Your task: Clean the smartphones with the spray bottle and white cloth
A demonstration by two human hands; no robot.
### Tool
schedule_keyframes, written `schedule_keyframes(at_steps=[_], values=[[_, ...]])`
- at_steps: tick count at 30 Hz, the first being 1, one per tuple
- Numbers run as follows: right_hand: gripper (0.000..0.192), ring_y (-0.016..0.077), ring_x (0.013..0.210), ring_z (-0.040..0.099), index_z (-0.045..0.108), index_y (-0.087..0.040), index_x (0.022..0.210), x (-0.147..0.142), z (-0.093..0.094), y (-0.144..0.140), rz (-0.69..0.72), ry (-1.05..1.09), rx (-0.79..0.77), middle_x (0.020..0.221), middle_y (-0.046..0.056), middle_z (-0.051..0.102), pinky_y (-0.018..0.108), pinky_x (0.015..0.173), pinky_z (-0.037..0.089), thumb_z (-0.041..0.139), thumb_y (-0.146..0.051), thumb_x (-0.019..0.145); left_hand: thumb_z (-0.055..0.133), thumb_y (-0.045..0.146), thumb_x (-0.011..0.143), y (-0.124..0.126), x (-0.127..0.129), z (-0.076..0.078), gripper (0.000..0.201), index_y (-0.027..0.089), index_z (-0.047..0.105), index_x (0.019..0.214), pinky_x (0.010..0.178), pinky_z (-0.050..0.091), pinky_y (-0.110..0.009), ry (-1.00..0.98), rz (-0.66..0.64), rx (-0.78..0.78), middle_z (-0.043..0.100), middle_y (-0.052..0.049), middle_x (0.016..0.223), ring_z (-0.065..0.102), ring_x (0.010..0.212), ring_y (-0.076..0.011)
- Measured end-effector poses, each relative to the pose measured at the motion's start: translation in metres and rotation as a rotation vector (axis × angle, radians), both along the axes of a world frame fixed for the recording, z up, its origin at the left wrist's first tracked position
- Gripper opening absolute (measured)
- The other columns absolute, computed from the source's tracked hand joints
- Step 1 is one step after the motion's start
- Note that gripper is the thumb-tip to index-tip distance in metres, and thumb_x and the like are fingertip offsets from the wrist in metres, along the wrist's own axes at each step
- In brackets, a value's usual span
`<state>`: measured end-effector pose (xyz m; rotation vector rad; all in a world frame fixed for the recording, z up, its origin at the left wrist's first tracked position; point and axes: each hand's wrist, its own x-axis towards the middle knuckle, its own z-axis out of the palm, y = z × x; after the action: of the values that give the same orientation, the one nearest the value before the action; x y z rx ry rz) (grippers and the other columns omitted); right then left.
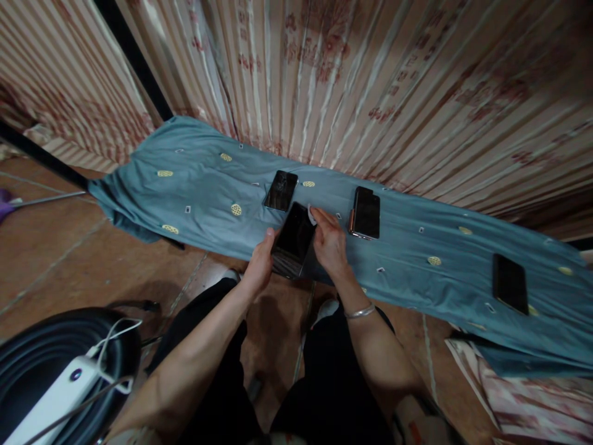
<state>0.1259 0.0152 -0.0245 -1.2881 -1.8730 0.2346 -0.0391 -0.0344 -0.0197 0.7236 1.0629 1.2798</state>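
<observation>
Because it seems to be a stack of dark phones with a glassy top, the stack should handle as a stiff, fairly heavy thing for its size, smooth enough to slip and easily scratched or cracked if dropped; if its layers are loose, they could slide over one another. It sits between the two hands at the near edge of the cloth-covered worktop, its near end reaching past that edge. The safest hold would be low on both long sides, fingers under the bottom layer and thumb kept off the glass. The left hand is closed on the stack's near left side, thumb along the edge, while the right hand pinches a small pale pad at the far right corner. That pad looks thin, soft and light, best taken between thumb and fingertips. Just beyond the stack on the left lies a phone with pale marks on its screen, perhaps cracks or reflections. Hard to make out are the left fingers beneath the stack, the number of layers, and whether they are joined. Dim light blurs the edges of the dark top, the right hand covers part of the pad, and I cannot tell whether the pad presses on the glass or hangs just above it.
</observation>
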Motion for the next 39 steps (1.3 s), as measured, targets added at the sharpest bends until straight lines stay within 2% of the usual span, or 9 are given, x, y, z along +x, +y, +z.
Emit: schedule_keyframes(at_steps=[3,6,10,16,25,29,32,39], values=[[0.053,0.0198,0.126,0.061,0.063,-0.019,0.131,-0.002,-0.002,0.0,-0.023,0.058,-0.018,0.133,0.008,0.067,0.044,0.114,0.045,0.037,-0.006,0.087,0.057,0.072,0.08,0.0,0.003,0.002,0.066,0.015,0.076,0.106,0.111,0.042,-0.04,-0.063,-0.004,0.014,0.076,-0.011,0.114,0.06,0.126,-0.0315],[0.051,0.0192,0.123,0.064,0.065,-0.021,0.127,-0.004,-0.005,0.0,-0.07,0.121,-0.013,0.131,0.005,0.069,0.044,0.112,0.047,0.038,-0.009,0.086,0.061,0.071,0.078,-0.001,0.007,0.006,0.064,0.014,0.076,0.103,0.105,0.048,-0.043,-0.145,0.01,-0.053,0.078,-0.011,0.106,0.062,0.123,-0.0341],[0.048,0.019,0.119,0.067,0.068,-0.022,0.124,-0.007,-0.007,0.001,-0.109,0.198,-0.007,0.127,0.004,0.071,0.043,0.109,0.051,0.04,-0.012,0.086,0.061,0.064,0.082,0.0,0.009,0.011,0.055,0.015,0.076,0.102,0.102,0.051,-0.042,-0.205,0.029,-0.086,0.078,-0.01,0.104,0.063,0.121,-0.034],[0.048,0.0204,0.122,0.065,0.068,-0.02,0.125,-0.007,-0.007,-0.002,-0.098,0.205,-0.015,0.13,0.006,0.07,0.044,0.111,0.049,0.041,-0.013,0.086,0.058,0.058,0.087,0.001,0.009,0.01,0.049,0.014,0.074,0.105,0.103,0.051,-0.042,-0.251,0.05,-0.086,0.077,-0.011,0.106,0.063,0.121,-0.0329],[0.045,0.0203,0.121,0.066,0.068,-0.018,0.125,-0.02,-0.009,-0.016,0.024,0.118,-0.037,0.129,0.009,0.07,0.041,0.11,0.05,0.041,-0.011,0.089,0.049,0.052,0.094,0.008,0.003,0.013,0.045,0.017,0.073,0.111,0.107,0.049,-0.04,-0.21,0.125,-0.08,0.076,-0.009,0.113,0.061,0.126,-0.0291],[0.046,0.0201,0.12,0.066,0.067,-0.02,0.126,-0.024,-0.008,-0.026,0.075,0.064,-0.049,0.129,0.008,0.07,0.041,0.109,0.051,0.041,-0.009,0.09,0.047,0.053,0.094,0.012,0.0,0.017,0.047,0.017,0.072,0.112,0.106,0.049,-0.038,-0.191,0.162,-0.089,0.076,-0.009,0.114,0.062,0.125,-0.0283],[0.046,0.019,0.119,0.066,0.066,-0.021,0.126,-0.025,-0.008,-0.034,0.106,0.03,-0.039,0.128,0.007,0.07,0.038,0.107,0.052,0.04,-0.009,0.09,0.04,0.048,0.098,0.015,-0.002,0.021,0.048,0.016,0.071,0.115,0.105,0.05,-0.038,-0.212,0.198,-0.11,0.076,-0.008,0.112,0.063,0.123,-0.0269],[0.043,0.0229,0.115,0.067,0.065,-0.017,0.126,-0.027,-0.011,-0.055,0.184,-0.037,-0.027,0.126,0.013,0.07,0.041,0.103,0.054,0.038,-0.012,0.093,0.038,0.046,0.099,0.021,-0.007,0.024,0.046,0.017,0.069,0.115,0.1,0.053,-0.037,-0.261,0.247,-0.157,0.077,-0.007,0.11,0.065,0.119,-0.0264]])
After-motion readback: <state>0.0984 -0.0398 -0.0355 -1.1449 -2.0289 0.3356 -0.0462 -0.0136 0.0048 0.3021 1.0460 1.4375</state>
